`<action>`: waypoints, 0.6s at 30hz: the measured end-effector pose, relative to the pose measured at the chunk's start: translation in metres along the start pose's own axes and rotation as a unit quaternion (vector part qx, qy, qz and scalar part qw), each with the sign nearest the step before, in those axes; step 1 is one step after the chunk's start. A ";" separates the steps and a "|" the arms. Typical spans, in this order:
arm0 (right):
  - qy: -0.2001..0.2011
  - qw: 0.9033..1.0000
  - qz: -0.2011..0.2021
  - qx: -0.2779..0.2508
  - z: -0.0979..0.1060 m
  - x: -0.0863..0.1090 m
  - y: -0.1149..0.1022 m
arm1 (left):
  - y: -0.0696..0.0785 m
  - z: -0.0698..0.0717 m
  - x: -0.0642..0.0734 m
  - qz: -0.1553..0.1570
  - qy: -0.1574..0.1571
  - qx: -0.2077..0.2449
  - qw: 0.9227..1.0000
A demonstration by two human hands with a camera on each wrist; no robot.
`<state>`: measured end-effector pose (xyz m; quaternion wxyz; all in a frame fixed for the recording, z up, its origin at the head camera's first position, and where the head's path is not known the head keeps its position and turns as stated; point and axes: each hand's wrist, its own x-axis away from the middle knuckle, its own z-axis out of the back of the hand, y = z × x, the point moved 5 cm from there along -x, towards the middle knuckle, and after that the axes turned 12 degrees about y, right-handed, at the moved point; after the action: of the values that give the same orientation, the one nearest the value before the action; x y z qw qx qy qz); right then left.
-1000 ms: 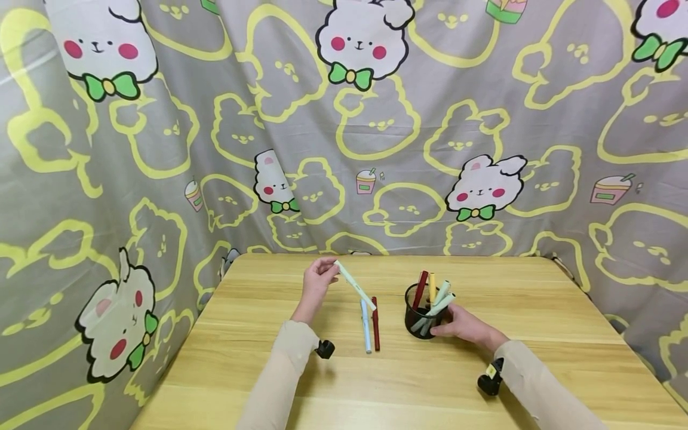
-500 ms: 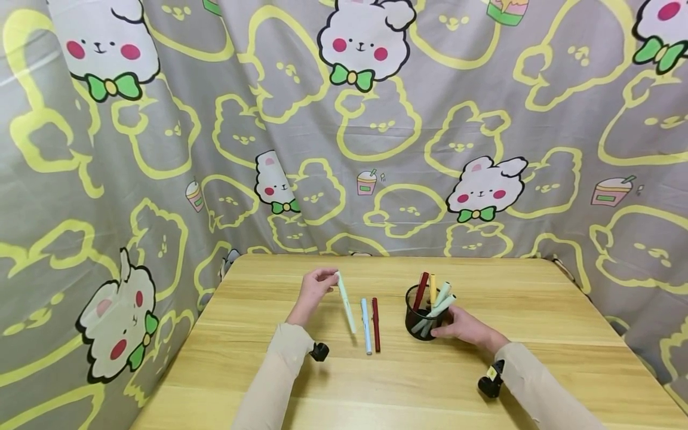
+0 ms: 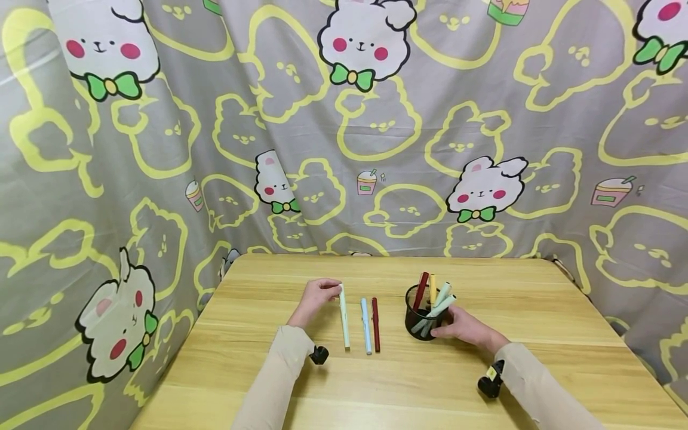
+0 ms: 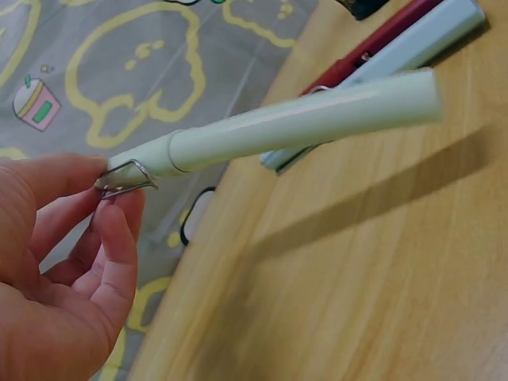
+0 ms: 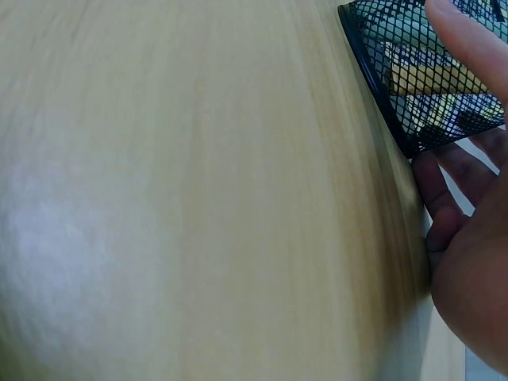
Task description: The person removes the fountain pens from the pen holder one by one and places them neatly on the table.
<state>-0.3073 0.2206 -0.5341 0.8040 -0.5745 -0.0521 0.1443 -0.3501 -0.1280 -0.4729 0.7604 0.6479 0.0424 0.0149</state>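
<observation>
My left hand (image 3: 317, 300) pinches a pale green pen (image 3: 345, 322) at its clip end. In the left wrist view the pen's far end is raised above the wood, and its shadow falls beside it. Just right of it on the table lie a light blue pen (image 3: 366, 327) and a dark red pen (image 3: 376, 328), side by side. My right hand (image 3: 463, 326) grips a black mesh pen holder (image 3: 412, 321), thumb on the near side and fingers around the far side. A dark red pen (image 3: 421, 289), a yellow pen (image 3: 433, 288) and pale green pens (image 3: 443, 306) stand in it.
The wooden table (image 3: 430, 388) reaches back to a grey curtain (image 3: 344, 197) with cartoon prints, which also hangs along the left. A black wrist camera (image 3: 319, 355) sits on the left wrist and another black camera (image 3: 490, 382) on the right.
My left hand has swung the pale green pen from over the blue and red pens leftward and lowered it until it points toward me. The right hand keeps its hold on the pen holder.
</observation>
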 end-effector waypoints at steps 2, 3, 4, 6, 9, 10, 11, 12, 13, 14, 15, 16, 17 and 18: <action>0.001 1.000 -0.003 0.003 0.000 0.000 0.000 | -0.010 -0.002 -0.005 0.001 0.001 0.001 1.000; 0.001 1.000 -0.004 0.003 0.000 0.000 0.000 | -0.016 -0.003 -0.007 0.003 0.002 0.003 1.000; 0.001 1.000 -0.005 0.004 0.000 0.000 0.000 | -0.020 -0.004 -0.008 0.005 0.002 0.003 1.000; 0.001 1.000 -0.008 0.006 0.000 0.000 -0.001 | -0.025 -0.007 -0.009 0.002 0.003 -0.004 1.000; 0.000 1.000 -0.004 0.006 0.000 -0.001 -0.001 | -0.029 -0.010 -0.009 0.000 0.001 -0.012 1.000; 0.000 1.000 -0.003 0.007 0.000 -0.001 -0.001 | -0.029 -0.010 -0.008 0.000 0.002 -0.012 1.000; 0.001 1.000 -0.001 0.007 0.000 -0.001 -0.001 | -0.030 -0.011 -0.008 0.001 0.000 -0.012 1.000; 0.001 1.000 0.001 0.008 0.000 -0.001 0.000 | -0.030 -0.011 -0.008 0.003 0.000 -0.011 1.000; 0.001 1.000 0.003 0.009 0.001 -0.001 0.000 | -0.031 -0.012 -0.007 0.005 -0.002 -0.010 1.000; 0.001 1.000 0.004 0.009 0.001 -0.001 0.000 | -0.031 -0.012 -0.007 0.008 -0.003 -0.008 1.000; 0.001 1.000 0.004 0.009 0.001 -0.001 0.000 | -0.032 -0.012 -0.007 0.007 -0.005 -0.007 1.000; 0.001 1.000 0.004 0.010 0.001 -0.001 0.001 | -0.032 -0.013 -0.007 0.008 -0.007 -0.006 1.000; 0.000 1.000 0.005 0.009 0.001 -0.001 0.001 | -0.033 -0.013 -0.007 0.008 -0.010 -0.007 1.000; 0.000 1.000 0.005 0.008 0.001 -0.001 0.001 | -0.033 -0.013 -0.006 0.008 -0.010 -0.007 1.000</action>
<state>-0.3082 0.2214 -0.5344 0.8080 -0.5681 -0.0478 0.1490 -0.3587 -0.1208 -0.5074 0.7649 0.6433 0.0292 0.0148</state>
